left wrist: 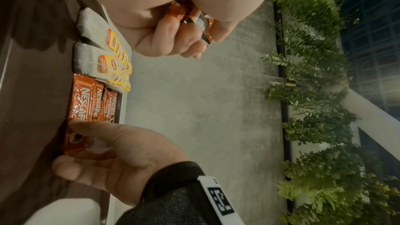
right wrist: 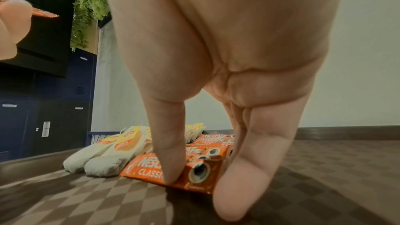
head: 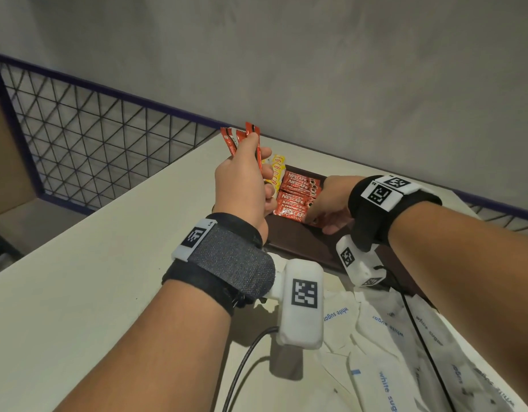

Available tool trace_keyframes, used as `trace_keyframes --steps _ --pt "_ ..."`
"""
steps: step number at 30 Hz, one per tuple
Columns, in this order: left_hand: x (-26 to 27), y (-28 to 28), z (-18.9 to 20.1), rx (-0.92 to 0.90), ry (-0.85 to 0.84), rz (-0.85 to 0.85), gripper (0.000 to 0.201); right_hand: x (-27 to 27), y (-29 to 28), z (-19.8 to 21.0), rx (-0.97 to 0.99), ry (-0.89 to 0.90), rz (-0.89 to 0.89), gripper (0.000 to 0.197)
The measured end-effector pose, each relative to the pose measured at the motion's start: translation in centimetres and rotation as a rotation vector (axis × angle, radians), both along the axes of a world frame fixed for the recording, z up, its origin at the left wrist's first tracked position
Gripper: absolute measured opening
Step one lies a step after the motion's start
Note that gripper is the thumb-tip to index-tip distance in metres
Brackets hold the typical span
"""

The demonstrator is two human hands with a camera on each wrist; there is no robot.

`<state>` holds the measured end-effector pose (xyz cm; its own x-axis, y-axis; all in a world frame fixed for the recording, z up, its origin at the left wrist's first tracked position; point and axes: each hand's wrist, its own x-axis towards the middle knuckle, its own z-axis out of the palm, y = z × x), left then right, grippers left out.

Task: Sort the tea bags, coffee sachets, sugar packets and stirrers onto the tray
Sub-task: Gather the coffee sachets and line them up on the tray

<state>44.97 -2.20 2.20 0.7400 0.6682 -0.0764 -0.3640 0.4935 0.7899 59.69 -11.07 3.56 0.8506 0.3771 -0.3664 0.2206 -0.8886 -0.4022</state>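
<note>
Left hand [head: 242,185] gripped a few red coffee sachets [head: 242,138], raised above the dark tray [head: 304,245]. Right hand [head: 328,206] pressed straight fingertips on the nearest Nescafe sachet [right wrist: 171,172] in the tray's row, beside yellow-tagged tea bags [left wrist: 95,57]. Head view alone showed white sugar packets [head: 384,337] on the desk [head: 108,263]; their count was unclear.

Glossy foil coffee sachets [right wrist: 173,172], matt checkered tray [right wrist: 324,168], paper sugar pkts [head: 384,337]

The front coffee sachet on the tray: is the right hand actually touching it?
Touching. The right wrist view shows the right hand with a fingertip pressed on the front coffee sachet on the tray.
</note>
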Motion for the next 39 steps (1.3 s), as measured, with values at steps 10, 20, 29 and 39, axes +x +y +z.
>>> trace_keyframes --steps 10,20,29,39 --pt "0.1 0.0 0.0 0.008 -0.002 -0.005 0.029 0.7 0.3 0.0 -0.048 -0.011 0.011 0.037" --pt "-0.3 0.1 0.1 -0.001 0.015 -0.045 0.031 1.1 0.6 0.2 -0.096 -0.103 0.131 0.019" --pt "-0.2 0.2 -0.3 0.042 -0.002 -0.167 0.033 -0.1 -1.5 4.2 0.073 -0.019 0.036 0.044" --pt "-0.6 -1.9 -0.5 0.4 0.108 -0.522 0.018 -8.7 -9.6 2.9 1.064 0.407 -0.119 0.025"
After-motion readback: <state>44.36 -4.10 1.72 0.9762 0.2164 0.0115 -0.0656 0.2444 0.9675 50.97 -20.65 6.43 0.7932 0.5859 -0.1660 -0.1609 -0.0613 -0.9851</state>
